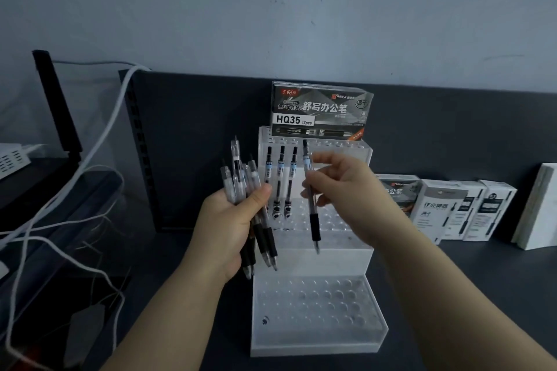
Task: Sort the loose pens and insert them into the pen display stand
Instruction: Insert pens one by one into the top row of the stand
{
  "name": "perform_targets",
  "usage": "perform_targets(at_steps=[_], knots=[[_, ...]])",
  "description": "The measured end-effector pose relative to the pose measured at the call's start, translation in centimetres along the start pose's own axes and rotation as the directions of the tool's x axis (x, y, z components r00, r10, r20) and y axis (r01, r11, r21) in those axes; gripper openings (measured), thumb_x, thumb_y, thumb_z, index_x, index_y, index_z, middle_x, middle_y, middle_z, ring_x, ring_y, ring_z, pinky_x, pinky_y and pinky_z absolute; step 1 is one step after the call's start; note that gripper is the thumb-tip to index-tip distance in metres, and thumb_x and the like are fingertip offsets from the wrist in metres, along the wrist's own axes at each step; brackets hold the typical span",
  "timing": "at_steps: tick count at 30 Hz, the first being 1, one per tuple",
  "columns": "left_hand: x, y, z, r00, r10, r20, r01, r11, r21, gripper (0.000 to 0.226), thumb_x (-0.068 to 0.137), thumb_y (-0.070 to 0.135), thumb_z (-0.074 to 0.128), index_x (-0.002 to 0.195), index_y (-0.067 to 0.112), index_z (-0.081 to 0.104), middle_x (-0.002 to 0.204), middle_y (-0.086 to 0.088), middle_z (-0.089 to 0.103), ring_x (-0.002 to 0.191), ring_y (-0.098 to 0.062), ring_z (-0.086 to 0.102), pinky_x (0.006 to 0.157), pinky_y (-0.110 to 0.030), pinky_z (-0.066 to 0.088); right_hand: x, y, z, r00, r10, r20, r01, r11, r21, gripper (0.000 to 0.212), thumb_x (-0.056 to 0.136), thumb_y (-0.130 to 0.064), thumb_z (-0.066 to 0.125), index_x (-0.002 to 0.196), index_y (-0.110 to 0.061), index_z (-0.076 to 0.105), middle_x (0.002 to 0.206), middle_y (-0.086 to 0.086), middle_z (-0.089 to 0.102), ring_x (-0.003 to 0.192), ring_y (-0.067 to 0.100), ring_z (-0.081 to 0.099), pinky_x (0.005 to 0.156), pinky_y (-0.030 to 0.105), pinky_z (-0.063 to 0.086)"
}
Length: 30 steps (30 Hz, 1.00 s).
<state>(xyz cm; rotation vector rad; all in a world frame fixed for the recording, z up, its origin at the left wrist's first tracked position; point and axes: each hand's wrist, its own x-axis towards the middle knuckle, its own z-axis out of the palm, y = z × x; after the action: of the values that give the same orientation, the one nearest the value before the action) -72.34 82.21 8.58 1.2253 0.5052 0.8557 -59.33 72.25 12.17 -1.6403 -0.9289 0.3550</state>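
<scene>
Left hand [232, 226] grips a bundle of gel pens [241, 181], tips down, at the left edge of the acrylic pen display stand [316, 337]. Right hand [340, 190] pinches a single gel pen [313, 220], tip down, before the stand's middle tier. Three inserted pens [281, 178] stand at that tier's left end. An HQ35 pen box [319, 111] rests on the stand's top.
</scene>
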Motion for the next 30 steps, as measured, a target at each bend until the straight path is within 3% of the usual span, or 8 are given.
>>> perform_targets(at_steps=[2,5,9,15,20,23,26,30], knots=[[0.2,0.1,0.2,0.999,0.047,-0.009,-0.047,0.998,0.036,0.007,0.078,0.017,0.069,0.085,0.016,0.071,0.081,0.001,0.075,0.082,-0.014,0.071,0.077,-0.030,0.054,0.5,-0.5,-0.4,0.997,-0.039,-0.065,0.035,0.998,-0.059,0.013,0.090,-0.014,0.061,0.103,-0.016,0.062,0.075,0.001,0.072,0.074,0.024,0.068,0.060,0.036,0.053],[0.3,0.0,0.2,0.995,0.091,-0.037,-0.087,0.991,0.102,0.003,0.080,0.015,0.069,0.081,0.017,0.070,0.068,0.008,0.072,0.067,-0.005,0.068,0.062,-0.018,0.051,1.5,-1.0,-0.8,0.980,-0.104,-0.172,0.081,0.988,-0.135,0.009,0.089,-0.015,0.061,0.098,-0.016,0.064,0.084,0.002,0.072,0.083,0.034,0.066,0.076,0.049,0.055],[0.5,-0.5,-0.2,0.992,0.104,-0.072,-0.092,0.984,0.151,0.002,0.081,0.014,0.070,0.082,0.016,0.071,0.070,0.005,0.072,0.069,-0.009,0.069,0.061,-0.020,0.052,2.8,-0.7,-0.2,0.954,-0.195,-0.227,0.156,0.971,-0.179,0.019,0.092,-0.017,0.058,0.110,-0.012,0.061,0.099,0.002,0.070,0.090,0.016,0.066,0.088,0.039,0.053],[0.6,-0.7,-0.7,0.991,0.103,-0.089,-0.087,0.981,0.174,0.002,0.081,0.017,0.070,0.080,0.017,0.071,0.068,0.003,0.070,0.066,-0.011,0.067,0.062,-0.024,0.053,3.6,1.4,0.9,0.974,-0.161,-0.162,0.131,0.974,-0.184,0.027,0.093,-0.017,0.055,0.119,-0.008,0.056,0.107,0.006,0.069,0.099,0.019,0.064,0.092,0.042,0.051],[0.6,-0.9,-0.8,0.993,0.094,-0.071,-0.080,0.980,0.181,0.003,0.082,0.016,0.070,0.078,0.016,0.070,0.063,0.006,0.069,0.063,-0.008,0.066,0.062,-0.023,0.050,3.3,2.7,1.3,0.980,-0.142,-0.141,0.102,0.961,-0.258,0.027,0.095,-0.020,0.054,0.121,-0.013,0.056,0.106,0.003,0.069,0.093,0.016,0.064,0.086,0.034,0.051],[0.6,-1.0,-0.9,0.994,0.088,-0.057,-0.076,0.982,0.175,0.002,0.082,0.016,0.070,0.079,0.015,0.070,0.063,0.006,0.069,0.062,-0.006,0.066,0.059,-0.020,0.050,3.3,3.0,1.4,0.971,-0.168,-0.168,0.098,0.928,-0.359,0.027,0.095,-0.020,0.052,0.121,-0.015,0.058,0.104,0.003,0.065,0.075,0.012,0.057,0.066,0.022,0.043],[0.6,-1.0,-0.9,0.994,0.093,-0.049,-0.083,0.981,0.177,0.002,0.081,0.016,0.070,0.080,0.015,0.070,0.063,0.007,0.069,0.063,-0.005,0.066,0.059,-0.017,0.050,3.1,3.6,1.6,0.969,-0.164,-0.185,0.075,0.908,-0.413,0.025,0.095,-0.019,0.050,0.117,-0.013,0.060,0.092,0.001,0.062,0.066,0.011,0.051,0.054,0.018,0.037],[0.5,-1.1,-0.9,0.995,0.091,-0.039,-0.082,0.979,0.185,0.003,0.081,0.017,0.070,0.082,0.014,0.070,0.064,0.007,0.069,0.065,-0.004,0.066,0.064,-0.021,0.049,2.6,4.0,1.9,0.972,-0.121,-0.201,0.030,0.915,-0.402,0.021,0.093,-0.023,0.055,0.110,-0.012,0.061,0.075,-0.010,0.057,0.063,0.007,0.052,0.056,0.019,0.042]])
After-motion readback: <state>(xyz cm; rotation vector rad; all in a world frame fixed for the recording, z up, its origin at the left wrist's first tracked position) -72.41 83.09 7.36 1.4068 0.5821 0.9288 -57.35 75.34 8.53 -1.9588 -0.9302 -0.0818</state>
